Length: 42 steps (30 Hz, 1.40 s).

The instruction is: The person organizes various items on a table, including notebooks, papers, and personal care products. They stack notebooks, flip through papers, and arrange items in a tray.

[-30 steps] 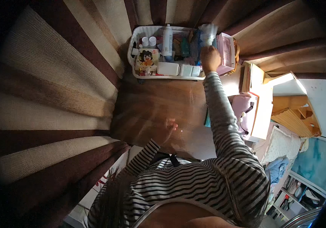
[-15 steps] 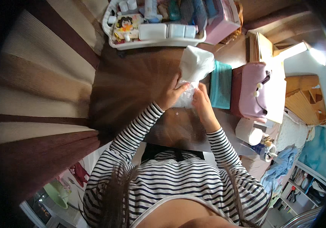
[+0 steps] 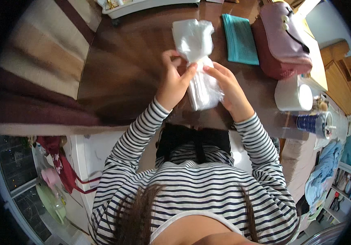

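A white, see-through plastic bag [image 3: 202,87] hangs between my hands above the dark table, gathered to a narrow neck in the middle. Its upper part [image 3: 192,38] puffs out on the far side, while the lower part lies in flat folds towards me. With thumb and fingers my left hand [image 3: 174,81] pinches the neck from the left. My right hand [image 3: 229,86] closes on it from the right, its thumb near the left thumb. Some fingers of both hands are hidden behind the plastic.
A teal folded cloth-like item [image 3: 241,41] lies right of the bag, beside a pink and maroon case [image 3: 281,45]. Nearer stand a white paper roll [image 3: 293,96] and a blue cup [image 3: 312,123]. A white tray [image 3: 143,9] sits at the back; a striped curtain [image 3: 49,65] hangs left.
The view has tipped downward, so most of the tray has left the picture. The bag is now farther left of the teal item, and more of its lower part shows. Both hands still grip it.
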Available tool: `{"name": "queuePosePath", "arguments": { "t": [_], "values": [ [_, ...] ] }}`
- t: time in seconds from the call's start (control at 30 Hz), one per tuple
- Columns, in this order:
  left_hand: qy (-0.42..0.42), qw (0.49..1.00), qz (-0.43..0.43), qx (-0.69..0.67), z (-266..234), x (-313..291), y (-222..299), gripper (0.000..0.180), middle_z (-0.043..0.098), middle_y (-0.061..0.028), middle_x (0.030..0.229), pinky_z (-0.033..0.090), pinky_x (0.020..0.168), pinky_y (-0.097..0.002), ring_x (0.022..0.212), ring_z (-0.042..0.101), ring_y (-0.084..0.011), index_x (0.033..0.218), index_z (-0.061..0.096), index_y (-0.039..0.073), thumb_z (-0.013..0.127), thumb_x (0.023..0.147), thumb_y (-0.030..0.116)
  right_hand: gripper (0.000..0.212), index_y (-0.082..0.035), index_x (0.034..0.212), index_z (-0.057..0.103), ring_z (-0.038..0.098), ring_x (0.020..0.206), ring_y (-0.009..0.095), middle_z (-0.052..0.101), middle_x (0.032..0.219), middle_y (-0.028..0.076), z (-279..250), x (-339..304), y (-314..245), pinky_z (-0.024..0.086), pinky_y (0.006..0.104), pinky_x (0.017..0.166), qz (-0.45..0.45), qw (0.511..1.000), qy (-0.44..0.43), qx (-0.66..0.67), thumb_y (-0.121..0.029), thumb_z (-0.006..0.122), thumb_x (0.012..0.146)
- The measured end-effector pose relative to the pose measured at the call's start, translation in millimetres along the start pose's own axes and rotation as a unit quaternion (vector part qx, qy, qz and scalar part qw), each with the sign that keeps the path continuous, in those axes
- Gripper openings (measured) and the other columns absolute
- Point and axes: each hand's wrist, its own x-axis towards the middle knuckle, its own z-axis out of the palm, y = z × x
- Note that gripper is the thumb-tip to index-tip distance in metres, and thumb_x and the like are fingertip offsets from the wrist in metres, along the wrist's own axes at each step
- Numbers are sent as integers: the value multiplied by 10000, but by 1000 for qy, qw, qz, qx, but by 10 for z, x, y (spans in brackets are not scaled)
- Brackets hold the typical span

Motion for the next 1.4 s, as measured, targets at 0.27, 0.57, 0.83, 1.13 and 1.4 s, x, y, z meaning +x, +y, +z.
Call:
{"name": "queuePosePath", "arguments": {
  "t": [0.27, 0.57, 0.83, 1.13, 1.4],
  "values": [
    [43, 800, 255, 542, -47, -280, 7, 258, 489, -101, 1009, 448, 797, -380, 926, 512, -276, 1064, 590, 106, 662, 821, 159, 274, -4, 1072, 499, 557, 774, 101, 589, 907, 53, -87, 104, 429, 471, 257, 642, -141, 970, 11, -200, -83, 640, 850],
    [-128, 988, -16, 85, -482, 125, 0, 292, 543, -6, 668, 480, 674, -297, 652, 557, -117, 675, 593, 58, 578, 901, 242, 326, -17, 1110, 445, 637, 785, 409, 621, 821, 254, -171, 190, 275, 489, 417, 630, -275, 815, -37, -509, -88, 614, 842],
    [-44, 989, -116, -76, -898, 546, 228, 259, 323, 106, 563, 199, 449, -197, 484, 258, -7, 664, 486, 140, 559, 904, 204, 365, -5, 1145, 468, 608, 726, 427, 608, 737, 251, -6, 89, -106, 476, 479, 621, -241, 719, -150, -634, -94, 609, 820],
    [-166, 982, -78, -39, -1018, 710, 282, 185, 442, 91, 616, 281, 482, -172, 527, 369, -10, 747, 592, 95, 590, 887, 216, 450, 28, 1263, 463, 616, 715, 261, 645, 830, 188, -130, 185, -273, 482, 362, 668, -178, 810, -264, -492, -138, 622, 876],
    [-242, 933, -224, -145, -953, 738, -12, 258, 423, 74, 616, 315, 510, -211, 553, 376, -41, 701, 531, 105, 536, 909, 258, 532, -3, 1316, 450, 563, 910, 124, 627, 1025, 55, -379, 208, -317, 463, 265, 820, -49, 890, -328, -312, -118, 671, 846]
  ]
}}
